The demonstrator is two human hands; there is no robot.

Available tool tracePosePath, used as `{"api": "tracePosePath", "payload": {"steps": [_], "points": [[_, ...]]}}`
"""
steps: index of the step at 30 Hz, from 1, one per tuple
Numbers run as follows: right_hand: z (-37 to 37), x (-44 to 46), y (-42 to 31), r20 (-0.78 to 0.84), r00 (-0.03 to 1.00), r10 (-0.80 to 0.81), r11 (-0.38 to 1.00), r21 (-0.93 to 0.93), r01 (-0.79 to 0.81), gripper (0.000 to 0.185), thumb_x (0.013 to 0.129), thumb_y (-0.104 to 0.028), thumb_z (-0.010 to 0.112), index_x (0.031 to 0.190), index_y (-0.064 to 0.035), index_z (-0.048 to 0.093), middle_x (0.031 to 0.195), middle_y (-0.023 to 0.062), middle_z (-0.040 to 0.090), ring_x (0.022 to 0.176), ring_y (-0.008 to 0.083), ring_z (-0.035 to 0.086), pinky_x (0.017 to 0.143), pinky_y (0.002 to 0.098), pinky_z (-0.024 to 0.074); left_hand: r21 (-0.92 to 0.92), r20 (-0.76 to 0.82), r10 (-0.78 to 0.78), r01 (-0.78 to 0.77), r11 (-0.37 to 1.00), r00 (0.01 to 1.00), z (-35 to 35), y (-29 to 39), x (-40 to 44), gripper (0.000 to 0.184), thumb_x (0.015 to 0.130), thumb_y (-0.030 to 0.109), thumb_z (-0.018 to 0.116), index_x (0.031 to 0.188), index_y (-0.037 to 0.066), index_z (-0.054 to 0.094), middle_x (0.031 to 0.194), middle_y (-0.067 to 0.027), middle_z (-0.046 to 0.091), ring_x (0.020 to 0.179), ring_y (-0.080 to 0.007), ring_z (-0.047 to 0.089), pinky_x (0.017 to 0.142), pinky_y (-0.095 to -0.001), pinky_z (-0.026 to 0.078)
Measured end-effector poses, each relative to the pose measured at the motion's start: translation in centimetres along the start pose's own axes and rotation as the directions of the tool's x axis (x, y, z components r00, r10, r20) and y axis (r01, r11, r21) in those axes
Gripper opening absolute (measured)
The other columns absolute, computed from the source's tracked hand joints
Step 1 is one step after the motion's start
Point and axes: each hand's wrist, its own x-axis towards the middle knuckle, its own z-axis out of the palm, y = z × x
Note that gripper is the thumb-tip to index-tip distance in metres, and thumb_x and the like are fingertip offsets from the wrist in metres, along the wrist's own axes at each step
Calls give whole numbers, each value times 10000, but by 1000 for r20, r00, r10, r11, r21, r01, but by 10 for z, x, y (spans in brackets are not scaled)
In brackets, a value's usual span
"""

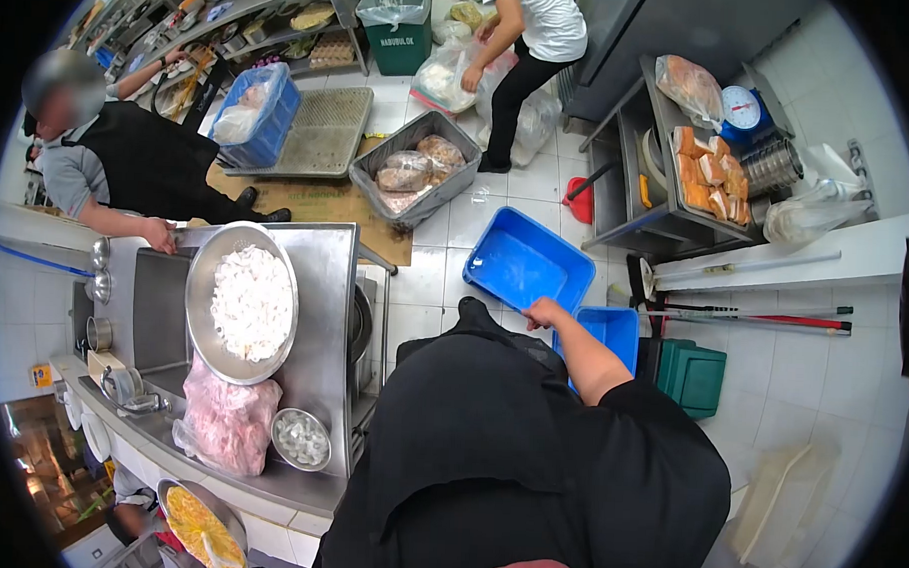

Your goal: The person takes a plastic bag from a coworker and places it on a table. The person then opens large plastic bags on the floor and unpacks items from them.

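My right hand [546, 314] is closed on the near rim of a blue tub [531, 262], which is tilted above the white tiled floor. Just below it stands a second blue tub [610, 336], partly hidden by my forearm. My left hand does not show. On the steel counter [324, 279] to my left is a large steel bowl [242, 302] of white pieces. Next to it lie a plastic bag of pink meat [228, 416] and a small bowl of ice [301, 439].
A person in a black apron [138, 163] stands at the left; another in a white shirt [539, 27] bends over bags. A grey crate [414, 167] of bagged meat, a steel table [670, 121] with bread and a green bin [692, 377] stand around.
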Motion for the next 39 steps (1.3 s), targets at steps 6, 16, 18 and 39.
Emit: {"api": "tracePosePath", "payload": {"steps": [6,16,18,39], "points": [[2,5,18,17,997,78,996,-47,-77,401,919,-402,585,840,-34,724,829,76,742,744,174,701,613,371,541,19,28,-18,18,1000,999,3,3,-2,553,1023,445,403,1220,-37,591,1163,-113,651,1056,-178,603,958,-312,447],[16,2,10,47,996,70,995,-78,-66,395,925,-394,585,820,-39,725,812,51,740,744,178,697,647,379,548,36,36,-58,56,998,998,5,-1,-4,559,1021,451,403,1226,-36,588,1171,-114,647,1066,-180,599,964,-311,443],[14,-4,5,31,999,33,997,-70,-31,392,920,-395,590,808,-46,729,800,44,740,734,165,693,632,370,547,39,37,-65,64,997,997,5,-2,-5,560,1021,452,403,1227,-36,587,1172,-115,646,1068,-180,598,965,-311,442],[11,-10,-1,6,1000,26,992,-125,-25,320,875,-367,658,766,-72,713,750,26,724,693,138,684,597,358,537,46,19,-145,144,988,989,-7,-10,-1,573,1017,465,405,1239,-34,581,1188,-117,639,1089,-182,587,977,-309,433]]}}
